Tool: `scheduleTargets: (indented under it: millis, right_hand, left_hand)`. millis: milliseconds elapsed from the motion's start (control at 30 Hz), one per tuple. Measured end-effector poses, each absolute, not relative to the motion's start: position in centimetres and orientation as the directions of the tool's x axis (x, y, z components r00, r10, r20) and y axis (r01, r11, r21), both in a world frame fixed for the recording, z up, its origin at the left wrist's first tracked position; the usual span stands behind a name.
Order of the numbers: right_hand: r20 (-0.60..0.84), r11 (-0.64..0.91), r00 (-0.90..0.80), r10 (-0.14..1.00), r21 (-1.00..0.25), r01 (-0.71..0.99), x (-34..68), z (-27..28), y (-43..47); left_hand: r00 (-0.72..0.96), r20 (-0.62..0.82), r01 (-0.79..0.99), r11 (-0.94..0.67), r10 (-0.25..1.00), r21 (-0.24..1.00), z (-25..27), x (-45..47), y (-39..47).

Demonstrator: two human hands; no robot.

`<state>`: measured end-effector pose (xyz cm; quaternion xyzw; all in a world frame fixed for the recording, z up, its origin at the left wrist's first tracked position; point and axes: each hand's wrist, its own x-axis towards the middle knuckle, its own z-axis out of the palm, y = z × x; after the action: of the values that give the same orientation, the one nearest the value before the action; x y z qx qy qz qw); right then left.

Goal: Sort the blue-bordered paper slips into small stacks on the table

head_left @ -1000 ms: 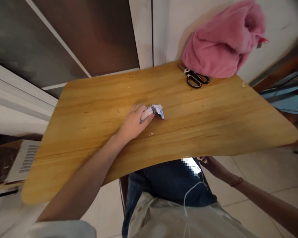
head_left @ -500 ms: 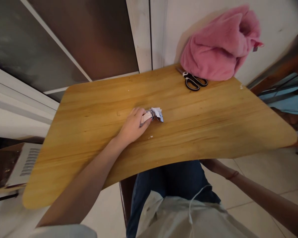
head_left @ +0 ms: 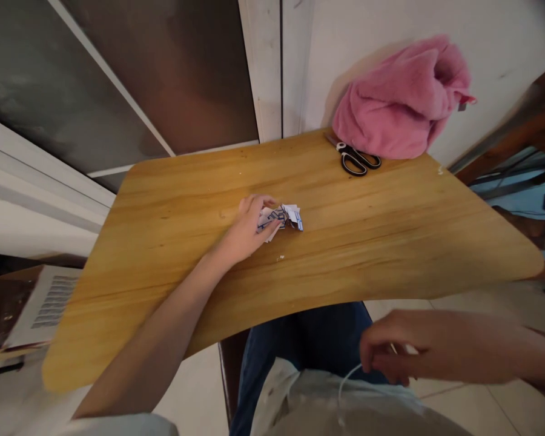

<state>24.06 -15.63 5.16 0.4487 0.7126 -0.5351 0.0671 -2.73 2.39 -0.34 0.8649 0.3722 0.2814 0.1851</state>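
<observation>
On the wooden table (head_left: 404, 224), my left hand (head_left: 247, 227) rests around a small heap of paper scraps (head_left: 293, 215), white with blue print. Its thumb lies along the near side and its index finger along the far side, with scraps showing in the gap. The fingers are apart; the other fingertips are partly hidden. Over my lap, my right hand (head_left: 404, 345) is held with curled fingers, a little blurred. A white cord (head_left: 349, 378) from my clothing runs up to its fingertips; whether they pinch it or anything else is unclear.
Black-handled scissors (head_left: 356, 160) lie at the table's back, their blades partly under a pink plush bundle (head_left: 395, 103) against the wall. Tiny white bits (head_left: 280, 258) lie near my left hand. A cardboard box (head_left: 40, 303) stands beyond the left edge, by a glazed door (head_left: 163, 72).
My right hand has come up from beside my lap into view. My left hand has loosened around the scraps, and more blue print shows between its fingers. The view has shifted slightly.
</observation>
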Motion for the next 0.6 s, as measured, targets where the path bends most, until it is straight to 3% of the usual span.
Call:
scheduleTargets:
  millis: [33,67,133,167,267,433,600]
  right_hand:
    - [-0.558,-0.016,-0.648,0.518,-0.764,0.645,23.5,6.3,-14.1]
    - [-0.484,-0.014,-0.643,0.594,-0.805,0.593,23.0,6.8,-12.3]
    - [-0.233,0.098,-0.469,0.852,-0.809,0.579,22.3,6.1,-8.2]
    - [-0.089,0.19,-0.421,0.903,-0.794,0.577,22.1,5.0,-6.1]
    - [0.153,0.397,-0.398,0.904,-0.646,0.652,21.3,1.1,-0.5]
    - [0.184,0.567,-0.551,0.814,-0.46,0.683,18.8,-2.3,2.9]
    - [0.235,0.572,-0.55,0.802,-0.57,0.59,16.9,-2.0,2.0]
  left_hand:
    - [0.558,0.331,0.568,-0.641,0.761,0.516,-0.2,-3.1,2.5]
    - [0.553,0.296,0.606,-0.62,0.778,0.499,0.0,-3.5,2.6]
    - [0.547,0.204,0.674,-0.572,0.812,0.468,0.2,-4.3,2.8]
    - [0.553,0.154,0.695,-0.555,0.819,0.457,0.2,-4.7,3.0]
    - [0.584,0.034,0.724,-0.54,0.811,0.429,-0.2,-5.2,3.5]
    - [0.611,-0.012,0.739,-0.565,0.792,0.368,-1.2,-4.6,4.1]
    - [0.636,-0.015,0.729,-0.595,0.771,0.338,-1.5,-2.9,3.4]
